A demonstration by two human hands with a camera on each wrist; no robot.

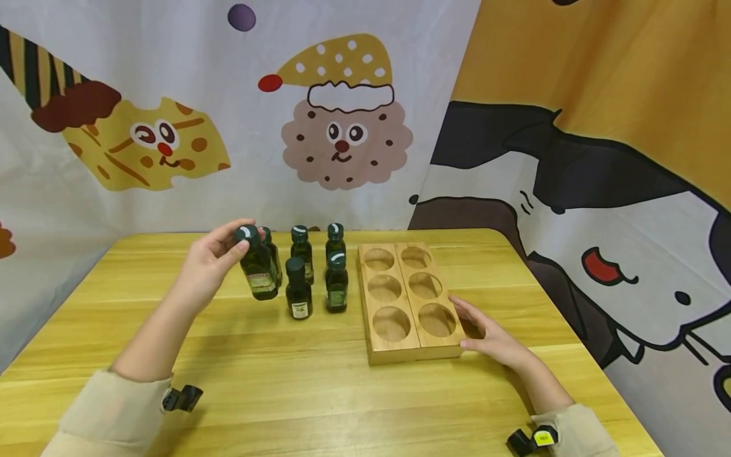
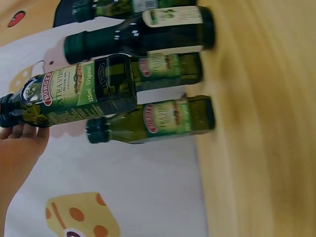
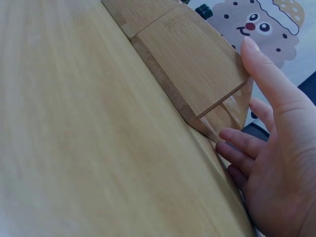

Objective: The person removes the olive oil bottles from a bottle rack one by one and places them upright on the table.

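My left hand (image 1: 208,260) pinches a dark green olive oil bottle (image 1: 259,273) by its cap, with the bottle slightly tilted. In the left wrist view the olive oil bottle (image 2: 74,94) has a green and yellow label. Several similar bottles stand close by, among them a dark bottle (image 1: 298,295) with a small white label and a green bottle (image 1: 337,289). My right hand (image 1: 493,336) touches the right side of a wooden holder (image 1: 414,355) near its front corner. In the right wrist view, my thumb and fingers lie loosely about the corner of the wooden holder (image 3: 192,59).
The holder has two rows of round holes, with no bottle in them. Everything stands on a wooden table (image 1: 297,393). Behind its far edge hangs a curtain (image 1: 240,190) with cartoon figures.
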